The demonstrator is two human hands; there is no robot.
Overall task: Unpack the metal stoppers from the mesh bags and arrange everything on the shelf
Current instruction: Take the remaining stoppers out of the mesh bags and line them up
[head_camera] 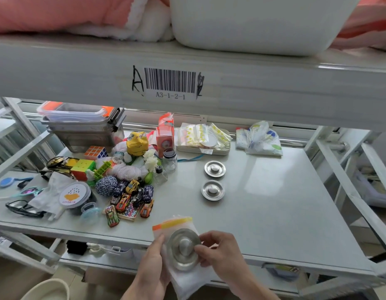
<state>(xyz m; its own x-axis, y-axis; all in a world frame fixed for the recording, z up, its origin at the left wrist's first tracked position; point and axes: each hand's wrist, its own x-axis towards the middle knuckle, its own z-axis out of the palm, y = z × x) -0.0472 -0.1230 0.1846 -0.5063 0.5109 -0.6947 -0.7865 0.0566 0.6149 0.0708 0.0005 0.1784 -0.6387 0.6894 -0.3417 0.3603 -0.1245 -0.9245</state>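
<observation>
Two round metal stoppers lie on the grey shelf, one behind the other. In front of the shelf edge my left hand holds a white mesh bag with a yellow and orange zip strip. A third metal stopper sits in front of the bag, and my right hand pinches its right rim. A pile of flat mesh bags rests on a tray at the back of the shelf.
The left half of the shelf holds toy cars, puzzle cubes, yarn, glasses, a small jar and stacked plastic boxes. A crumpled printed bag lies at the back right. The upper shelf beam hangs overhead.
</observation>
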